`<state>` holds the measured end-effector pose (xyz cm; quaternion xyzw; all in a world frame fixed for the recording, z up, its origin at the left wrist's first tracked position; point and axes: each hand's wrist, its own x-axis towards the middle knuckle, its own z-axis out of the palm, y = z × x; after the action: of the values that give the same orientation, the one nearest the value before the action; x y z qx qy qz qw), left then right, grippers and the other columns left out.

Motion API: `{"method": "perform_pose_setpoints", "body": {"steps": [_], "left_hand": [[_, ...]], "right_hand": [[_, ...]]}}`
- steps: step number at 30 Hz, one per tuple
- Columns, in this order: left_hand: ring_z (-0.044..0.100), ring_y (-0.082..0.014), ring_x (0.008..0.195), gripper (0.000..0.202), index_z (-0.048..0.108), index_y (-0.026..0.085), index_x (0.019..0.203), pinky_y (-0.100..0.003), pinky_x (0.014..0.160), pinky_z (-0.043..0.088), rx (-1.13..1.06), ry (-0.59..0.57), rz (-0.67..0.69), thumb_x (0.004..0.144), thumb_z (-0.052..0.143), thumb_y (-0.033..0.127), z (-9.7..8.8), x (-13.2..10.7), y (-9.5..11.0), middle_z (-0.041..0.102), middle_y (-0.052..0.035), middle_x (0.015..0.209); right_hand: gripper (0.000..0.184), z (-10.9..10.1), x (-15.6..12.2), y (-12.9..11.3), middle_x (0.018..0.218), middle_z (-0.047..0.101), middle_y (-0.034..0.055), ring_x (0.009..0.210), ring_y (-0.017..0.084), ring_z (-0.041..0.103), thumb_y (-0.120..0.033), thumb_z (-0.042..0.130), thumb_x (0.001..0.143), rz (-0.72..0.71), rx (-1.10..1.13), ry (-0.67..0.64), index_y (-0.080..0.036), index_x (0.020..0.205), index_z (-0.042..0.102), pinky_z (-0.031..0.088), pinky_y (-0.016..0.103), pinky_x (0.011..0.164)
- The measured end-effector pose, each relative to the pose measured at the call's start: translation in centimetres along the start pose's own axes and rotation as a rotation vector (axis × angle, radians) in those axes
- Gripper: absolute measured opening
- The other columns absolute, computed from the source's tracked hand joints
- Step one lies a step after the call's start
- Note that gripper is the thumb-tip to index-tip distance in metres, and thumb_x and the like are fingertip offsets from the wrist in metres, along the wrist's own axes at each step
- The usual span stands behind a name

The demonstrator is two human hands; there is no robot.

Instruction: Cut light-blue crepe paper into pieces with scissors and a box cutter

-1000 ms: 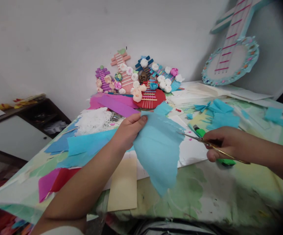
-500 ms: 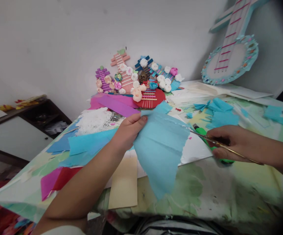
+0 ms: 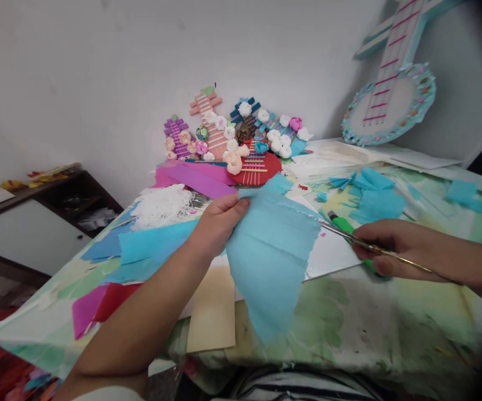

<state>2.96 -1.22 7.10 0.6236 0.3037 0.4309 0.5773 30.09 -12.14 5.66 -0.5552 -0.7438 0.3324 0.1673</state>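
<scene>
My left hand [image 3: 218, 223] pinches the top left edge of a sheet of light blue crepe paper [image 3: 270, 262] and holds it up over the table. My right hand [image 3: 385, 245] grips gold scissors [image 3: 349, 238] whose blades point left at the sheet's right edge. A green lighter or marker [image 3: 341, 224] lies on the table just under the scissors. Below the blue sheet lie a white sheet [image 3: 333, 253] and a cream card [image 3: 212, 312].
Small paper guitars with paper flowers [image 3: 241, 139] lean against the wall at the back. A large blue-rimmed guitar model [image 3: 391, 94] stands at the far right. Blue paper scraps [image 3: 370, 195], purple strips [image 3: 199, 178], white shreds [image 3: 160, 205] and red and pink pieces [image 3: 99, 306] cover the patterned tablecloth [image 3: 370, 328]. A dark shelf [image 3: 57, 195] stands left.
My right hand with the scissors has drawn slightly back to the right from the sheet's edge. The left hand and blue sheet have barely moved.
</scene>
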Motion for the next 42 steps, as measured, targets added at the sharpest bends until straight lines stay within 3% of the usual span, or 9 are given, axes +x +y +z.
{"method": "perform_pose_setpoints", "body": {"steps": [10,25,36,42], "left_hand": [[0.050,-0.0084,0.048,0.025,0.068,0.021,0.076,-0.019,0.047,0.040,0.009,-0.053,0.022,0.064,0.067,0.042,0.0,-0.4,0.4,0.058,0.0035,0.057],[0.058,-0.0143,0.064,0.027,0.068,0.020,0.085,-0.022,0.058,0.045,0.032,-0.092,0.044,0.069,0.064,0.041,-0.3,-0.5,-0.5,0.060,0.0018,0.058],[0.050,-0.0080,0.050,0.026,0.068,0.019,0.078,-0.019,0.049,0.041,0.033,-0.091,0.031,0.069,0.064,0.042,-0.6,-0.4,-0.9,0.060,0.0029,0.060],[0.053,-0.0085,0.053,0.024,0.068,0.021,0.082,-0.019,0.052,0.042,0.031,-0.093,0.031,0.070,0.063,0.042,-0.5,-0.4,-1.1,0.061,0.0032,0.063]], "right_hand": [[0.044,0.3,0.6,-0.7,0.058,0.034,-0.0033,0.053,0.009,0.031,-0.059,0.052,0.064,0.011,0.052,-0.074,-0.017,0.062,0.041,0.022,0.023,0.046],[0.048,0.9,1.6,-0.7,0.051,0.030,-0.0046,0.049,0.008,0.027,-0.062,0.054,0.061,0.091,-0.005,-0.066,-0.016,0.056,0.041,0.019,0.021,0.042],[0.049,1.1,1.8,-0.8,0.049,0.031,-0.0043,0.047,0.007,0.027,-0.063,0.055,0.059,0.190,0.000,-0.037,-0.015,0.056,0.046,0.021,0.021,0.041],[0.051,1.3,1.4,0.0,0.052,0.028,-0.0049,0.048,0.007,0.025,-0.066,0.049,0.062,0.051,-0.004,-0.018,-0.017,0.056,0.037,0.019,0.022,0.042]]}}
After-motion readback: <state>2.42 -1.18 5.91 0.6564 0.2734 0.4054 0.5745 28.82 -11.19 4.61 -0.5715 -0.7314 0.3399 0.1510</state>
